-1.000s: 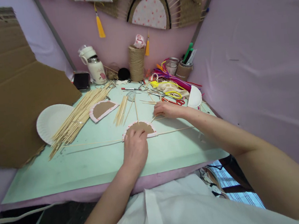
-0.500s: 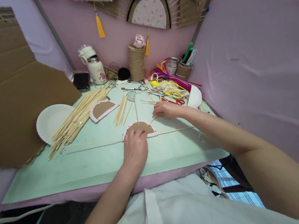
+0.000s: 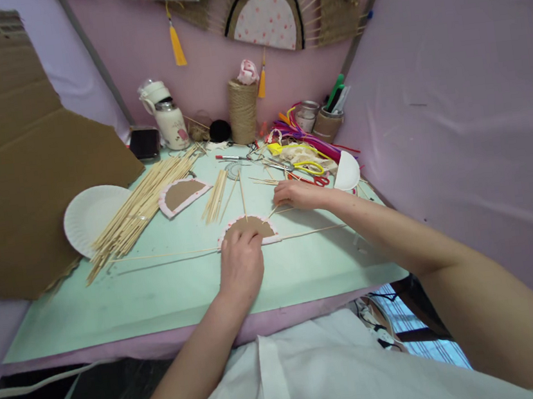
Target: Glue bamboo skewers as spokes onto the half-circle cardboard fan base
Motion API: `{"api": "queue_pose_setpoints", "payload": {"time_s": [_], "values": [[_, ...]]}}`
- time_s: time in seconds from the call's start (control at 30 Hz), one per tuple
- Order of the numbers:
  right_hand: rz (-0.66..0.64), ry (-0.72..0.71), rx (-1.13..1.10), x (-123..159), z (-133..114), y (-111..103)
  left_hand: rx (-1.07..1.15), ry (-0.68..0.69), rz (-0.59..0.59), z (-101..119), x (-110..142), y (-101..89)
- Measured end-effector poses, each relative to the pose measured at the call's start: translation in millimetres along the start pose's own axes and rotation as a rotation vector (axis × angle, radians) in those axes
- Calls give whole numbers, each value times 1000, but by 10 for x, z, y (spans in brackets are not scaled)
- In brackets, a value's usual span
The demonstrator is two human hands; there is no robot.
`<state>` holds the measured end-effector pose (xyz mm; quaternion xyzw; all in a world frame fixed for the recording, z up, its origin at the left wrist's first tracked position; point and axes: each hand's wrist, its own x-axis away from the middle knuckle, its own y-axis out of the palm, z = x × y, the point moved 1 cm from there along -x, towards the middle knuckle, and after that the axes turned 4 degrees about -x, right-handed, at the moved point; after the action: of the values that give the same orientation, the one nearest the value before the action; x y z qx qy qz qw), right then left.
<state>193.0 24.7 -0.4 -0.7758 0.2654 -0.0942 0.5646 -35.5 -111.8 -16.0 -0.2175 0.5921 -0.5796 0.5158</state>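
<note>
My left hand (image 3: pixel 241 264) bears down on a brown cardboard half-circle (image 3: pixel 265 227) with a pink-and-white fabric edge, its curled fingers hiding part of the middle. One upright bamboo stick (image 3: pixel 242 193) meets the curved edge. Long thin sticks run out to either side along the straight edge, the left stick (image 3: pixel 166 255) among them. To the right, my right hand (image 3: pixel 295 194) is closed in a pinch on a bamboo stick (image 3: pixel 272 213) whose tip touches the half-circle's upper right edge. A second fabric-edged half-circle (image 3: pixel 183 197) lies farther left, beside a small group of sticks (image 3: pixel 216 197).
A large bundle of bamboo sticks (image 3: pixel 140 218) overlaps a white paper plate (image 3: pixel 88 215). Behind stand a bottle (image 3: pixel 172 123) and a twine spool (image 3: pixel 243 112). Yellow-handled scissors (image 3: pixel 309 168), red-handled scissors (image 3: pixel 321 181) and pipe cleaners (image 3: pixel 302 133) crowd the right. Large cardboard (image 3: pixel 16 178) leans left.
Both hands, the half-circle and the sticks stay in the same places. Only a very slight shift of the camera shows.
</note>
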Motion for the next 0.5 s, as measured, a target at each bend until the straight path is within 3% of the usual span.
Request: {"api": "queue_pose_setpoints", "payload": {"time_s": [0.5], "values": [[46,-2,41,31,-35,-7,-18,3,-20,-11,8,12]]}}
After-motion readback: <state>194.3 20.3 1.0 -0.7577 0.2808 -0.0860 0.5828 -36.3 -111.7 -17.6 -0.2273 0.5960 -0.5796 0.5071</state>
